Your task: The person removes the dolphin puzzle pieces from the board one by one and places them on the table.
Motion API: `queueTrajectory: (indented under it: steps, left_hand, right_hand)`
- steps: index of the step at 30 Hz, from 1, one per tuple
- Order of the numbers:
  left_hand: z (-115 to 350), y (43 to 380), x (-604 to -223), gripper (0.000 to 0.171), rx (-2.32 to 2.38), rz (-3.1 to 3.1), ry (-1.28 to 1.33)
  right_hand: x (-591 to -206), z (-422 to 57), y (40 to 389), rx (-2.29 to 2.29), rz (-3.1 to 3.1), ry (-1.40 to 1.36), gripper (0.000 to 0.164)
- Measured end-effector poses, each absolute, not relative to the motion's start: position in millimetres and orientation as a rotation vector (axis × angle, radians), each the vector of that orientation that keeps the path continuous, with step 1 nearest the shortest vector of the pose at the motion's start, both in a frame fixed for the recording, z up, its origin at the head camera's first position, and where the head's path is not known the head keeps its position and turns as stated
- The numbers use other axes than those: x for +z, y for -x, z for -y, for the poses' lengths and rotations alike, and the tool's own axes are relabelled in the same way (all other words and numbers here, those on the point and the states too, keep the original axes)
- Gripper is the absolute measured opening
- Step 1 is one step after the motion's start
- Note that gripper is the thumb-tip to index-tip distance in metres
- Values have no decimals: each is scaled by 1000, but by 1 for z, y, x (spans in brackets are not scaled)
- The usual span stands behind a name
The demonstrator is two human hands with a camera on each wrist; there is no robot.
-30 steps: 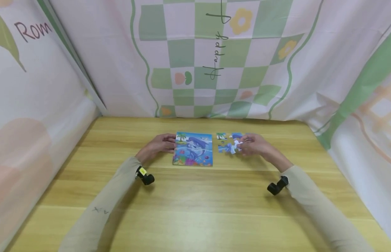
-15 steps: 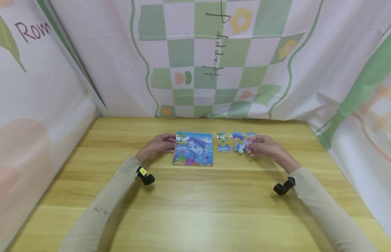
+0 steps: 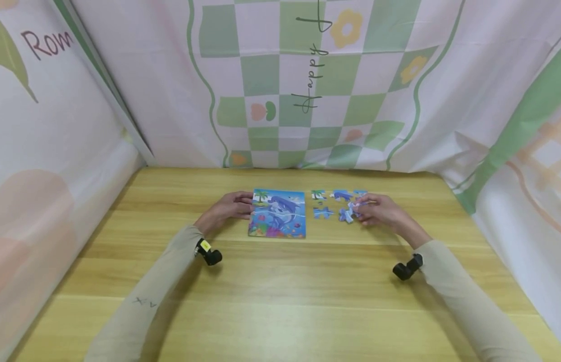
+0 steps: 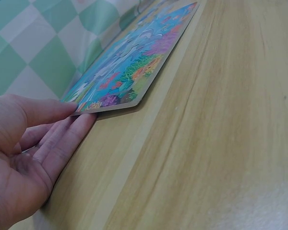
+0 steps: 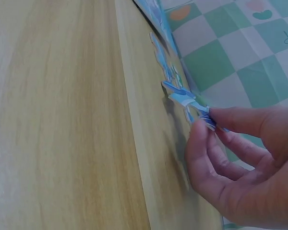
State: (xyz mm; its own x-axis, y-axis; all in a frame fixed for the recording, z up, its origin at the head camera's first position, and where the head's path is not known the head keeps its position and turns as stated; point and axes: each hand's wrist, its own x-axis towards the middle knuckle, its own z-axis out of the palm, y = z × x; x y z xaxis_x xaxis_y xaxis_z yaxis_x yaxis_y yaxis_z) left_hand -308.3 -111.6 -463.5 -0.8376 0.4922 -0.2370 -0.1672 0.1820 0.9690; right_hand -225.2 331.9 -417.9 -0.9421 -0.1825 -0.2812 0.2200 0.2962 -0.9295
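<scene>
Right fingers (image 5: 199, 143) pinch a jigsaw section (image 5: 185, 99); other pieces (image 3: 323, 213) lie leftward. Left fingers (image 4: 65, 146) pinch the dolphin board (image 3: 280, 216) by its edge.

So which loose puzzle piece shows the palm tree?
The back-left piece, farthest from the right hand: its print shows green; the other pieces look mostly blue.

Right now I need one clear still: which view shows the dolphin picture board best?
The head view: the dolphin picture board shows broadly from above, its printed scene clear. The left wrist view has it slanted, the left hand gripping its edge; the right wrist view catches only a sliver at the top.
</scene>
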Motion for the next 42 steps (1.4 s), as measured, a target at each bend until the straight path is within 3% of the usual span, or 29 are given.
queueTrajectory:
  steps: [6, 13, 20, 29, 42]
  left_hand:
    - [111, 308, -463, 62, 1696, -1962, -306]
    - [112, 308, -464, 61, 1701, -1957, -321]
    - [113, 308, -463, 61, 1699, -1956, -333]
    - [113, 309, -464, 61, 1697, -1951, -354]
    - [112, 308, -462, 60, 1697, -1958, -339]
  right_hand:
    - [-422, -330, 228, -1769, -2189, -17, 43]
    - [-424, -327, 233, -1762, -2274, -22, 32]
    - [-428, -323, 241, -1685, -2405, 4, 38]
    - [-439, -317, 249, -1330, -2812, 143, 21]
    - [-436, -311, 250, -1207, -2874, 175, 16]
